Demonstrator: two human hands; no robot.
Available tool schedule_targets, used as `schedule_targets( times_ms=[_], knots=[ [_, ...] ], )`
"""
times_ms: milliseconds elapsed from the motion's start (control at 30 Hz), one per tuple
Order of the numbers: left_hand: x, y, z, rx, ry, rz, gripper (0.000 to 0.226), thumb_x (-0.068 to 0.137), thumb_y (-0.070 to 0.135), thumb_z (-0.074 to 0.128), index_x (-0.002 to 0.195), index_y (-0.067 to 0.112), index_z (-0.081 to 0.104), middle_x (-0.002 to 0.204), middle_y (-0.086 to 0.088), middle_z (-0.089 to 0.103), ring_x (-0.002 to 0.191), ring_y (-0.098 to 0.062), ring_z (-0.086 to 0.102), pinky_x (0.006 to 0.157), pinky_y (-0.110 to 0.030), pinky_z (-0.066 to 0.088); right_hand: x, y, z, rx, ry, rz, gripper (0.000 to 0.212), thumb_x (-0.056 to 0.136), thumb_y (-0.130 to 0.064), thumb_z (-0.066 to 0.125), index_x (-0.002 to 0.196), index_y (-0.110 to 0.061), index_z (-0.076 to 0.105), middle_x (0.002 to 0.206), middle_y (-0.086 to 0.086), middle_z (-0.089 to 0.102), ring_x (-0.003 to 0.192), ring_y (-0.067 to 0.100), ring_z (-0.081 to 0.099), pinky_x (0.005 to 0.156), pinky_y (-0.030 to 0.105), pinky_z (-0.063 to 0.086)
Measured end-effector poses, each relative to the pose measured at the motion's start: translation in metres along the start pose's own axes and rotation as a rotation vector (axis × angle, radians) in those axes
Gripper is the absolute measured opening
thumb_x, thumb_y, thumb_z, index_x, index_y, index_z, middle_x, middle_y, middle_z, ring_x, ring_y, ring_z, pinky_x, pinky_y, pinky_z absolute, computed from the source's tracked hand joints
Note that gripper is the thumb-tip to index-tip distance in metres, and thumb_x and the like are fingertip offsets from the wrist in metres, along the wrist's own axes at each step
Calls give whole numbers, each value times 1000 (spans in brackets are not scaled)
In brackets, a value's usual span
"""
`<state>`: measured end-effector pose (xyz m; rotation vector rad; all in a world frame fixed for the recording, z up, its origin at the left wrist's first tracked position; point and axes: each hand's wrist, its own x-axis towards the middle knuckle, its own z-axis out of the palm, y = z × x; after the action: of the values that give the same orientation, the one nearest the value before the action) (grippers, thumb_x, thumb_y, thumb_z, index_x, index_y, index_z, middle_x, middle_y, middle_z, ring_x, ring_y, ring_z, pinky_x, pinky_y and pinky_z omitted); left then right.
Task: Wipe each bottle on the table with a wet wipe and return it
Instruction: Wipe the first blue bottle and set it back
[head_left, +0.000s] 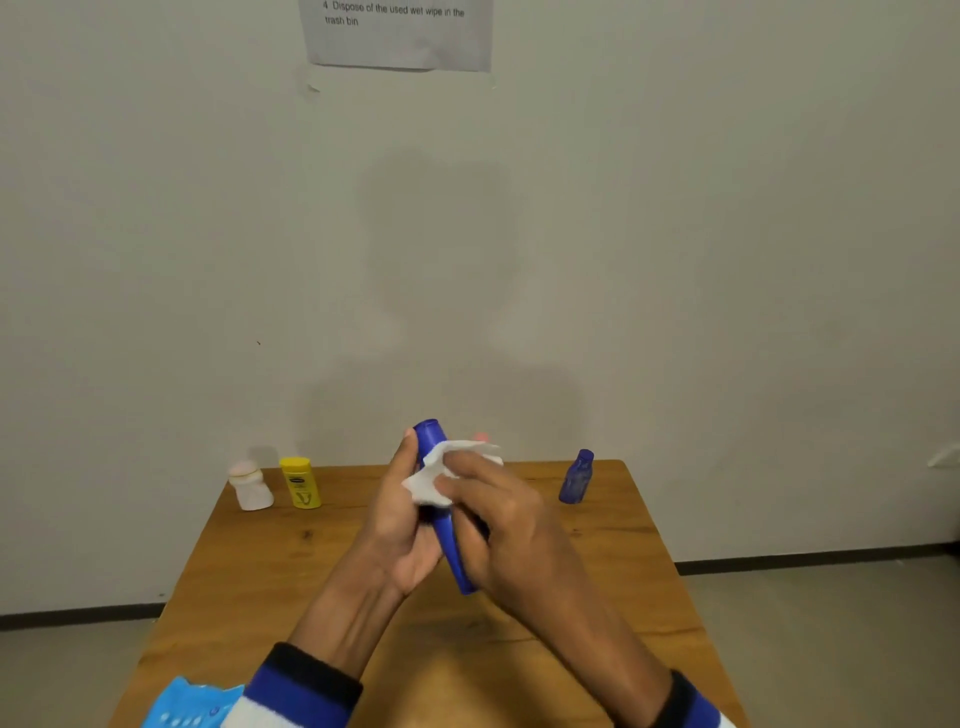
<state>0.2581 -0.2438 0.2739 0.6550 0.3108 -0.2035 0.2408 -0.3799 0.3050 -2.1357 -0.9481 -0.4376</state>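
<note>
Above the middle of the wooden table (291, 582) I hold a long blue bottle (450, 545) tilted, its cap end pointing up and away. My left hand (402, 519) grips the bottle from the left side. My right hand (498, 525) presses a white wet wipe (441, 470) against the bottle's upper part, fingers curled over the wipe. A white bottle (251, 486) and a yellow bottle (300, 482) stand at the table's far left. At the far right stands a small blue bottle (576, 478).
A light blue wipes pack (182, 706) lies at the table's near left edge beside my sleeve. The table's far edge meets a plain wall, where a paper sheet (397, 34) hangs high up. Grey floor lies on both sides.
</note>
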Motion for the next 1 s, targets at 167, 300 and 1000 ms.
schedule_targets(
  times_ms=[167,300,1000],
  knots=[
    [3,19,-13,-6,69,156,58,99,59,39,102,8,65,120,-15,72,119,-32,65,90,-58,52,-58,-4,11,16,-96,-140,33,72,6,74,102,-9,76,120,3,71,121,11,62,104,17,45],
    [2,18,-19,-6,75,158,53,99,56,45,90,9,66,90,-11,74,105,-33,71,92,-60,54,-60,7,0,170,124,13,35,71,14,74,97,-9,77,110,0,73,105,4,68,88,19,55],
    [1,8,-28,142,235,321,58,93,67,46,82,18,73,70,0,65,49,-15,58,46,-25,51,-67,9,27,900,38,749,26,77,-7,72,92,-25,82,96,4,79,88,12,72,76,22,55]
  ],
)
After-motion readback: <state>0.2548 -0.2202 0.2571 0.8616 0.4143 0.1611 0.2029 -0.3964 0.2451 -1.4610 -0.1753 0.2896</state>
